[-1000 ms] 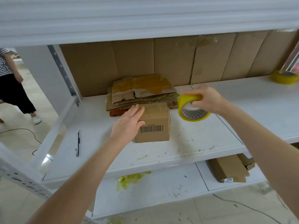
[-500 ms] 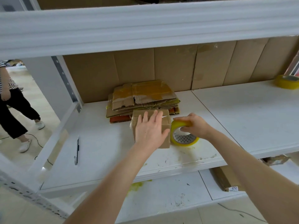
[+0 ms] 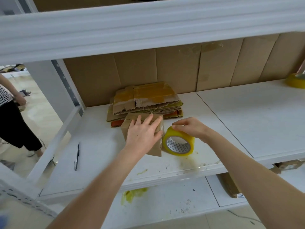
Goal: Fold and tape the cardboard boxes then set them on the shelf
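Left hand [image 3: 143, 134] flat on small cardboard box [image 3: 132, 119], fingers straight and spread over top. Right hand [image 3: 189, 128] just beside it, fingertips pinching top rim of yellow tape roll [image 3: 183, 136]. Roll stands on edge on white shelf [image 3: 247, 123], touching box's right side. Stack of flattened cardboard [image 3: 145, 100] just beyond both hands. Pen [image 3: 76, 156] well left of left hand. Second yellow roll [image 3: 295, 80] far right of right hand.

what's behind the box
A stack of flattened cardboard lies right behind the box. The box hides part of the stack's front edge.
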The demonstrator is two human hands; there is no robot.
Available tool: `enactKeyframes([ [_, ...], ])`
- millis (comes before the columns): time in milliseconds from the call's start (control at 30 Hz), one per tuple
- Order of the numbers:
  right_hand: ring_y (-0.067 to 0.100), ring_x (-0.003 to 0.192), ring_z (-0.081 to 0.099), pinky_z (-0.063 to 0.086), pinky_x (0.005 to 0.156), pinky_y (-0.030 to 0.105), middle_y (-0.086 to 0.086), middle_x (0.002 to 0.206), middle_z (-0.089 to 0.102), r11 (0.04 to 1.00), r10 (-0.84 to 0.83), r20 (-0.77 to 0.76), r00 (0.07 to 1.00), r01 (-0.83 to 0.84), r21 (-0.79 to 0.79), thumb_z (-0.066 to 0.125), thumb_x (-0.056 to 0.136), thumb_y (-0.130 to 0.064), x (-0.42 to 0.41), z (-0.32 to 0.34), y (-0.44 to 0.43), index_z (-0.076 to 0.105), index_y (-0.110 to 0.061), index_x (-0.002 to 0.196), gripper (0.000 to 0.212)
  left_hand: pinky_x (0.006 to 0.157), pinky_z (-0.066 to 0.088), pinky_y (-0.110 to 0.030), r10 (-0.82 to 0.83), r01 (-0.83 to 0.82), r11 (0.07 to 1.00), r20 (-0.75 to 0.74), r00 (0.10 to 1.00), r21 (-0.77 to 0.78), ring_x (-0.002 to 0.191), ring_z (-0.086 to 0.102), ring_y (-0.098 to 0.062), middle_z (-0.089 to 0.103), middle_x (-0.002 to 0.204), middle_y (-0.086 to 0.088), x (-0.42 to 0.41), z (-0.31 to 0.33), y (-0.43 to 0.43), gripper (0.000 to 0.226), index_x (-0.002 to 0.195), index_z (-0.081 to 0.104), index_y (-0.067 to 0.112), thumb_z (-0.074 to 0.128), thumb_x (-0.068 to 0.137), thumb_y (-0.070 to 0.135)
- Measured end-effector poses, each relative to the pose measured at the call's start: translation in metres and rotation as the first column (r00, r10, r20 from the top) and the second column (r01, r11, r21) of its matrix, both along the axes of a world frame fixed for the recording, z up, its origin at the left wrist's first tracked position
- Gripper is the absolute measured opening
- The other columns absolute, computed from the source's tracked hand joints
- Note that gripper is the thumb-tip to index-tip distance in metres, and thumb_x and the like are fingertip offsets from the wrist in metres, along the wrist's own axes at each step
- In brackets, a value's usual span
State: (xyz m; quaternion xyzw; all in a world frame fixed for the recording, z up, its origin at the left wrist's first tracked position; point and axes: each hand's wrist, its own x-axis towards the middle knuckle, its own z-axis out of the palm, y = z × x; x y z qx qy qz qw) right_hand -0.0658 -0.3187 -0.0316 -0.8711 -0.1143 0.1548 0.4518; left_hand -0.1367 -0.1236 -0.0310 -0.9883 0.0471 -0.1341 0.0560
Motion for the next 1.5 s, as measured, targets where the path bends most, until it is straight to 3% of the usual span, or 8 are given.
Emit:
enactKeyframes([
  [233, 0.013, 0.096, 0.051, 0.040, 0.086, 0.027, -0.007, 0.104, 0.058, 0.987, -0.062, 0.118, 0.991, 0.079, -0.143, 0.070, 0.084, -0.040, -0.006, -0.006, 0.004, 0.072, -0.024, 0.109, 0.030, 0.113, 0.028, -0.048, -0.040, 0.040, 0.999, 0.009, 0.999, 0.015, 0.139, 0.031, -0.036, 0.030, 0.155, 0.003, -0.002, -0.003, 0.007, 0.056, 0.149, 0.023, 0.038, 0.031, 0.096, 0.056],
  [400, 0.017, 0.096, 0.060, 0.050, 0.094, 0.037, -0.004, 0.101, 0.064, 0.988, -0.140, 0.126, 0.982, 0.147, -0.042, 0.069, 0.084, -0.035, -0.017, -0.009, 0.016, 0.073, -0.028, 0.100, 0.018, 0.115, 0.022, -0.042, -0.080, 0.081, 0.996, 0.051, 0.996, -0.035, 0.142, 0.027, -0.028, 0.030, 0.155, 0.005, -0.006, -0.003, 0.015, 0.050, 0.148, 0.024, 0.039, 0.030, 0.100, 0.049],
  [733, 0.016, 0.083, 0.057, 0.044, 0.073, 0.029, -0.005, 0.091, 0.065, 0.973, -0.200, 0.199, 0.959, 0.219, -0.078, 0.065, 0.088, -0.041, -0.024, -0.011, 0.074, 0.066, -0.035, 0.093, 0.008, 0.114, 0.024, -0.037, 0.018, -0.002, 0.987, 0.103, 0.994, -0.158, 0.142, 0.026, -0.020, 0.033, 0.153, 0.003, -0.022, -0.001, 0.043, 0.048, 0.147, 0.032, 0.034, 0.039, 0.100, 0.043],
  [833, 0.018, 0.084, 0.058, 0.044, 0.072, 0.029, -0.004, 0.092, 0.066, 0.966, -0.201, 0.207, 0.957, 0.228, -0.118, 0.067, 0.086, -0.041, -0.020, -0.011, 0.084, 0.064, -0.036, 0.087, 0.005, 0.093, 0.044, -0.036, 0.085, 0.003, 0.934, 0.230, 0.969, -0.356, 0.122, 0.049, -0.024, 0.051, 0.136, -0.004, -0.041, -0.006, 0.061, 0.041, 0.132, 0.053, 0.022, 0.051, 0.096, 0.039],
  [900, 0.020, 0.085, 0.060, 0.044, 0.072, 0.030, -0.003, 0.092, 0.069, 0.967, -0.198, 0.223, 0.955, 0.227, -0.117, 0.069, 0.085, -0.040, -0.017, -0.011, 0.088, 0.065, -0.035, 0.080, 0.008, 0.074, 0.045, -0.032, 0.235, -0.095, 0.902, 0.294, 0.926, -0.421, 0.103, 0.055, -0.025, 0.056, 0.117, -0.006, -0.053, -0.017, 0.086, 0.026, 0.118, 0.058, 0.016, 0.055, 0.094, 0.026],
  [1167, 0.021, 0.083, 0.059, 0.040, 0.068, 0.028, -0.003, 0.089, 0.067, 0.951, -0.225, 0.256, 0.940, 0.269, -0.149, 0.069, 0.085, -0.042, -0.016, -0.010, 0.092, 0.068, -0.032, 0.087, 0.010, 0.099, 0.039, -0.037, 0.629, -0.675, 0.681, -0.245, 0.737, -0.284, 0.127, 0.041, -0.028, 0.043, 0.138, -0.013, -0.062, -0.068, 0.188, 0.052, 0.147, 0.024, 0.009, 0.042, 0.100, 0.021],
  [1300, 0.019, 0.085, 0.057, 0.041, 0.070, 0.028, -0.004, 0.091, 0.065, 0.948, -0.236, 0.251, 0.939, 0.280, -0.153, 0.068, 0.086, -0.036, -0.017, -0.009, 0.088, 0.065, -0.033, 0.084, 0.005, 0.082, 0.049, -0.039, 0.599, -0.627, 0.741, -0.188, 0.779, -0.240, 0.108, 0.054, -0.028, 0.056, 0.115, -0.010, -0.057, -0.077, 0.197, 0.036, 0.128, 0.051, 0.011, 0.040, 0.094, 0.003],
  [1500, 0.018, 0.089, 0.059, 0.051, 0.082, 0.034, -0.004, 0.093, 0.066, 0.950, -0.285, 0.206, 0.936, 0.305, -0.072, 0.071, 0.084, -0.037, -0.017, -0.010, 0.079, 0.070, -0.030, 0.087, 0.007, 0.062, 0.037, -0.037, 0.559, -0.492, 0.695, -0.036, 0.828, -0.525, 0.077, 0.052, -0.033, 0.049, 0.111, -0.012, -0.057, -0.050, 0.163, 0.030, 0.122, 0.058, 0.013, 0.045, 0.095, 0.013],
])
